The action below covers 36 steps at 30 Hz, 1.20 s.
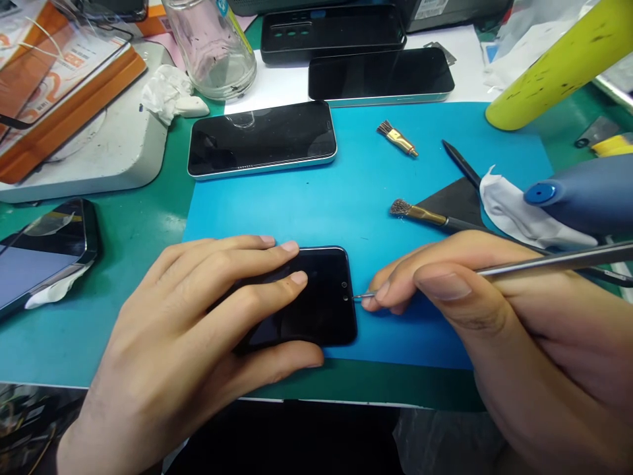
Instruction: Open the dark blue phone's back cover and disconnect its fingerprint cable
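Note:
A smartphone (321, 303) with a black glass front lies flat on the blue mat, its camera end facing right. My left hand (198, 316) spans it, fingertips resting on the glass and thumb along the near edge. Most of the phone's left part is hidden under that hand. Between the thumb and fingers of my right hand (445, 290) is a slim pointed metal pick (544, 260). Its fine tip meets the phone's right edge, close to two small round camera openings. I cannot tell whether the tip is inside the edge or just touching it.
Two more phones (262, 142) (380, 76) lie behind, near a black phone case (333, 33) and a glass jar (215, 53). Brushes (425, 214) (397, 138), a blue bottle (588, 194) and a yellow-green cylinder (554, 69) stand right. Another phone (47, 254) lies left.

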Each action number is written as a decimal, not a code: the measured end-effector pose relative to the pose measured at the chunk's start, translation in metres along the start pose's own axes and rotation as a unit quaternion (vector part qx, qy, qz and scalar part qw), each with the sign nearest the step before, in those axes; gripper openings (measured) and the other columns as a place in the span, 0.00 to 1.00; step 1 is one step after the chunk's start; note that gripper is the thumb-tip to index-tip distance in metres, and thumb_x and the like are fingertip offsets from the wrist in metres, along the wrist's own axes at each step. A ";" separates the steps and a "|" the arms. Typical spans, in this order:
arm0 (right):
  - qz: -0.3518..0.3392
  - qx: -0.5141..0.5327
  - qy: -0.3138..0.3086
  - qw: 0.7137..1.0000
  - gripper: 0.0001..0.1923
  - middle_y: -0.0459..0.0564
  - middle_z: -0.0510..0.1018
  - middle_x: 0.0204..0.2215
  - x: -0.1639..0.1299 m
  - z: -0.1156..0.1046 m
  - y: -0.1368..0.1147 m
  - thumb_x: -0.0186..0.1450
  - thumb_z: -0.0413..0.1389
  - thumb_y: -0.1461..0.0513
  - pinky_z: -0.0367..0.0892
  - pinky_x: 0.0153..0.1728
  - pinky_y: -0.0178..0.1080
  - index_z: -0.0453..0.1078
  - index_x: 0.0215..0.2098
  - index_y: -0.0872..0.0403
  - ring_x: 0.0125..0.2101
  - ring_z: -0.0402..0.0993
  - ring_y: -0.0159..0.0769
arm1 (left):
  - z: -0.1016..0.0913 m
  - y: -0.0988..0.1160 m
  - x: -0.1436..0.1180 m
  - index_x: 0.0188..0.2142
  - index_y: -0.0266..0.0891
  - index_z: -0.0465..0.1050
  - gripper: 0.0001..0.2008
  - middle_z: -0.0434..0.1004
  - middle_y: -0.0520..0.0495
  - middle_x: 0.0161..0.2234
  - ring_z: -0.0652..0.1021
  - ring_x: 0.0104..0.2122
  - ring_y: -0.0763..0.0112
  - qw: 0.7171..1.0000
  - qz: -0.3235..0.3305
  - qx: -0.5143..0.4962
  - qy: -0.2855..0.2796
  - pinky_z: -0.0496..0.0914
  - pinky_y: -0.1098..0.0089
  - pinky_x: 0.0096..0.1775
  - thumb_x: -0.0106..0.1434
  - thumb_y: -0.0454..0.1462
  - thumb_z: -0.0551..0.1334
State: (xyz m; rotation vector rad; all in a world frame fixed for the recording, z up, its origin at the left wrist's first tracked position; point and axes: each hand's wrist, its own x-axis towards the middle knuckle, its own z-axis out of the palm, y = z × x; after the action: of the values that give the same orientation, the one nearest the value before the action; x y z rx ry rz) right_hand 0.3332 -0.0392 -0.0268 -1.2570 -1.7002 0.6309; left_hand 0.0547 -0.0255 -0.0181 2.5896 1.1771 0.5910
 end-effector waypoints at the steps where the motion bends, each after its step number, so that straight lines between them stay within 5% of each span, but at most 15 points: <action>1: 0.000 0.006 -0.003 1.000 0.14 0.26 0.88 0.42 0.000 0.000 0.000 0.84 0.61 0.66 0.84 0.48 0.29 0.78 0.42 0.41 0.45 0.89 0.23 | 0.000 0.000 0.000 0.66 0.48 0.78 0.18 0.84 0.49 0.69 0.81 0.69 0.59 1.000 -0.002 0.001 0.002 0.71 0.53 0.72 0.82 0.48 0.71; 11: 0.029 -0.006 -0.026 0.999 0.18 0.28 0.88 0.38 0.008 -0.004 -0.002 0.86 0.59 0.59 0.76 0.49 0.19 0.82 0.37 0.41 0.40 0.87 0.17 | 0.001 -0.001 0.000 0.64 0.47 0.78 0.19 0.84 0.47 0.67 0.81 0.68 0.59 0.999 0.009 0.028 0.015 0.72 0.54 0.70 0.82 0.50 0.70; 36: 0.035 0.003 -0.032 0.999 0.21 0.30 0.88 0.37 0.006 -0.006 -0.001 0.87 0.58 0.54 0.80 0.49 0.22 0.82 0.35 0.40 0.38 0.87 0.23 | 0.002 -0.002 0.003 0.63 0.45 0.79 0.21 0.86 0.43 0.65 0.84 0.66 0.55 0.998 0.031 0.038 0.037 0.75 0.53 0.68 0.79 0.52 0.73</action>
State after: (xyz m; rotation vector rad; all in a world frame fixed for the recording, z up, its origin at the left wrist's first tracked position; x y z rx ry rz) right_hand 0.3376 -0.0342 -0.0211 -1.3088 -1.7112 0.7256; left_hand 0.0562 -0.0224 -0.0199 2.6990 1.1674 0.6734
